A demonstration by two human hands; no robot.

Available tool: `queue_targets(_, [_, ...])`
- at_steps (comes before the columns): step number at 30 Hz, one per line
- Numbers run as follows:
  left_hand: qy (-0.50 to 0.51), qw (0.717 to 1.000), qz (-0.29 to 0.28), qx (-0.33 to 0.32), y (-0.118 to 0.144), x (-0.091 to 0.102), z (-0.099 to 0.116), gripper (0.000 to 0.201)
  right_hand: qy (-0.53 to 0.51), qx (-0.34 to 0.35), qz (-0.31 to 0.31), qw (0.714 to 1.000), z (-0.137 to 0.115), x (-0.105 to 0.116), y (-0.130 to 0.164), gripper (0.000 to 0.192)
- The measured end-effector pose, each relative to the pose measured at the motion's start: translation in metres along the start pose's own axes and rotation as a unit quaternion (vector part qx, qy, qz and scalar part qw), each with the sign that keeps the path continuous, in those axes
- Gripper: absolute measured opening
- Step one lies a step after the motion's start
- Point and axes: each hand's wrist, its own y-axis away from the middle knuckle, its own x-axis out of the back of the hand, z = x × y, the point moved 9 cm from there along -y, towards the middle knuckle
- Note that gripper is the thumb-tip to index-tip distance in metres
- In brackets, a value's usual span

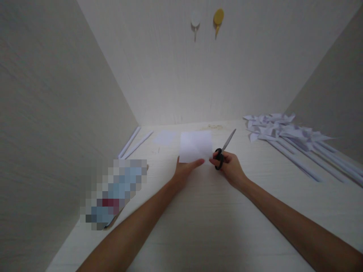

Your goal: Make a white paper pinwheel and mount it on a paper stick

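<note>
While the right hand (231, 168) keeps its fingers closed through the black loops of the scissors (224, 150), the blades run away from the grip, their long axis slanting up and to the right toward the back wall, tips shut or nearly so as far as can be told. Just left of that grip the left hand (184, 172) pinches the near edge of a white paper sheet (195, 146), thumb on top and closed against the fingers beneath; the sheet stands out from the hand toward the back wall, roughly square, with its near right corner just beside the scissor handles. No writing or brand can be read on the paper or scissors. Well to the right of the right hand lies a heap of folded paper pinwheels (279, 130) on long white sticks, spread over the pale tabletop (210, 226). Left of the left hand lie two rolled paper sticks (136, 142) and a blurred-out object (115, 192) whose label cannot be read.
</note>
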Motion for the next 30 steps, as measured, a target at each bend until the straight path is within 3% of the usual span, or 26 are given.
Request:
queue_targets(4, [0.137, 0.991, -0.001, -0.004, -0.008, 0.003, 0.000, 0.017, -0.037, -0.029, 0.041, 0.998, 0.004, 0.011, -0.004, 0.021])
queue_targets(7, [0.151, 0.988, 0.016, 0.005, -0.013, 0.007, -0.005, 0.018, -0.076, -0.044, 0.051, 0.995, 0.005, 0.012, -0.005, 0.022])
queue_targets(14, [-0.009, 1.000, -0.017, 0.022, -0.007, -0.001, -0.015, 0.028, -0.144, -0.020, 0.091, 0.985, -0.001, 0.019, -0.006, 0.020])
queue_targets(19, [-0.076, 0.997, 0.010, 0.015, -0.006, 0.003, -0.011, 0.027, -0.152, -0.014, 0.107, 0.983, -0.001, 0.022, -0.007, 0.020])
queue_targets(25, [-0.005, 0.993, 0.121, -0.015, -0.009, 0.025, -0.005, 0.025, 0.009, -0.024, 0.035, 0.999, -0.001, 0.004, -0.002, 0.026])
queue_targets(30, [0.044, 0.993, 0.110, -0.018, -0.005, 0.017, 0.001, 0.020, 0.112, -0.016, -0.035, 0.993, -0.001, -0.017, 0.006, 0.026])
